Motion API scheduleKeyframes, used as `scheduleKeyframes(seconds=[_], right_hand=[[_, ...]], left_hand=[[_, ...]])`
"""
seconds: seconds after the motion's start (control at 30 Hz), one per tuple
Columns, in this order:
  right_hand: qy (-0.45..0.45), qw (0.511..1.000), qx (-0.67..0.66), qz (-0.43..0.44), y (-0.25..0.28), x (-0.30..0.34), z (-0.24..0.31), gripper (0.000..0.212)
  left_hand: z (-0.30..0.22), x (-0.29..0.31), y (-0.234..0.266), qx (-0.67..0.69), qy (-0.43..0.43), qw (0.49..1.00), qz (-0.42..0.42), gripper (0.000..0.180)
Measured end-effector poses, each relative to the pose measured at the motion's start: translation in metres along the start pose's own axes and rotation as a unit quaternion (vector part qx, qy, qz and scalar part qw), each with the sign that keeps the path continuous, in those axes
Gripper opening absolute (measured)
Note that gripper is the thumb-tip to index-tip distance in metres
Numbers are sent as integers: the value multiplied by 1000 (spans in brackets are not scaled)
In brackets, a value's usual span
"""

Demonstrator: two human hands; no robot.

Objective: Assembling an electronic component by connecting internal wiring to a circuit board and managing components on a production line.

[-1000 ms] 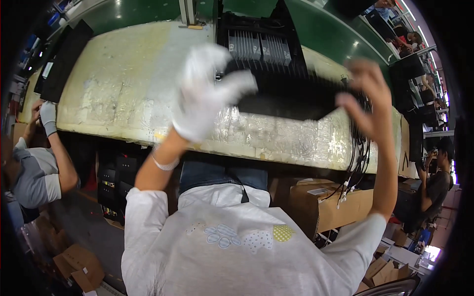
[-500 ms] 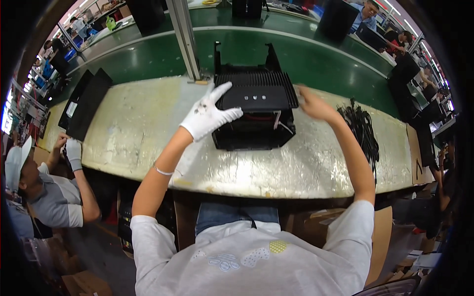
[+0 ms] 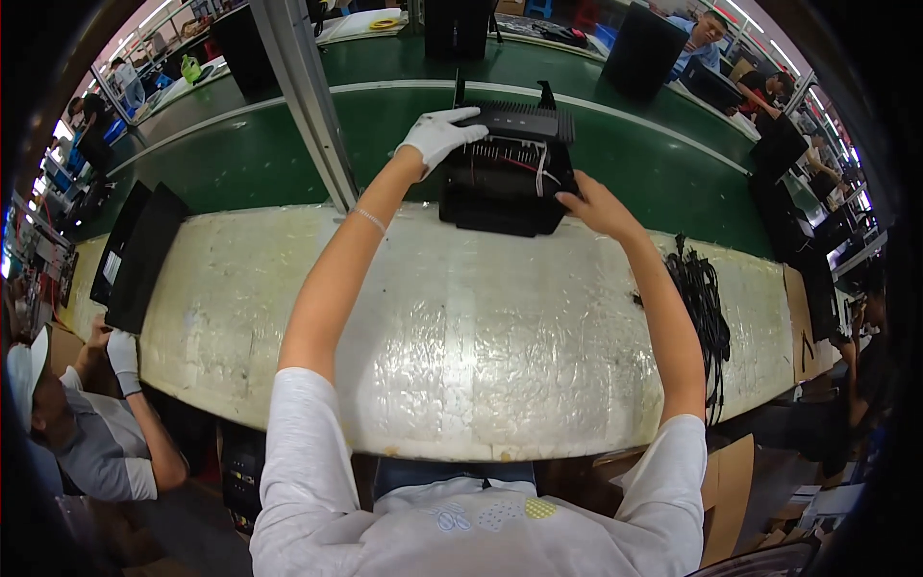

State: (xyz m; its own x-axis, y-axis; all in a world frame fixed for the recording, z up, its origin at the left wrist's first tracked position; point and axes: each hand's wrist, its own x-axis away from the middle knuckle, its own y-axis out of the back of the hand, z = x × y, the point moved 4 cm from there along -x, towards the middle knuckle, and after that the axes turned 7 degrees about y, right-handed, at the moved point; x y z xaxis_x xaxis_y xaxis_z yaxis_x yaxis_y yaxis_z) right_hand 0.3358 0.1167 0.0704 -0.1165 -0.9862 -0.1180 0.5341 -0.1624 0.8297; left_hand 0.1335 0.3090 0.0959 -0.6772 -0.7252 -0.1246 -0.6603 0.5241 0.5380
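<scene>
A black open-fronted computer case (image 3: 495,200) stands at the far edge of the bench, reaching over the green surface behind. Its upper part is a ribbed black panel (image 3: 527,123) with small light marks. Red and white wires (image 3: 545,165) show inside. My left hand (image 3: 437,137), in a white glove, grips the upper left of the case, fingers over the panel. At the lower right side, my bare right hand (image 3: 598,204) holds the case with its thumb near the front edge; the case hides some fingertips.
A metal post (image 3: 306,106) rises left of the case. Black cables (image 3: 704,322) lie bundled on the bench (image 3: 461,356) at right. Black panels (image 3: 144,255) stand at left beside a co-worker (image 3: 96,423). Beyond runs a green conveyor (image 3: 385,144), with another black case (image 3: 456,29) farther back.
The case has moved away from me, from mid-bench to its far edge. Both arms have stretched forward, and my right hand has come onto the case's right side. The view has shifted too.
</scene>
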Motion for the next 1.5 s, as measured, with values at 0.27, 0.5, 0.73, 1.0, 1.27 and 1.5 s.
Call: scheduleKeyframes(seconds=[0.27,0.5,0.73,1.0,1.27,1.5], right_hand=[[-24,993,35,-114,5,-50,-55,51],[265,874,218,-345,47,83,169,46],[434,780,209,-399,56,255,307,33],[461,806,221,-299,70,313,333,41],[343,877,280,-188,89,316,341,50],[403,843,99,-341,68,289,329,42]], left_hand=[[16,-50,-20,-69,11,987,-147,71],[33,90,-44,-184,-122,963,-155,63],[69,206,-84,-347,10,937,45,70],[74,219,-85,-328,23,944,9,66],[77,216,-76,-309,44,950,9,65],[65,210,-85,-303,50,951,24,69]])
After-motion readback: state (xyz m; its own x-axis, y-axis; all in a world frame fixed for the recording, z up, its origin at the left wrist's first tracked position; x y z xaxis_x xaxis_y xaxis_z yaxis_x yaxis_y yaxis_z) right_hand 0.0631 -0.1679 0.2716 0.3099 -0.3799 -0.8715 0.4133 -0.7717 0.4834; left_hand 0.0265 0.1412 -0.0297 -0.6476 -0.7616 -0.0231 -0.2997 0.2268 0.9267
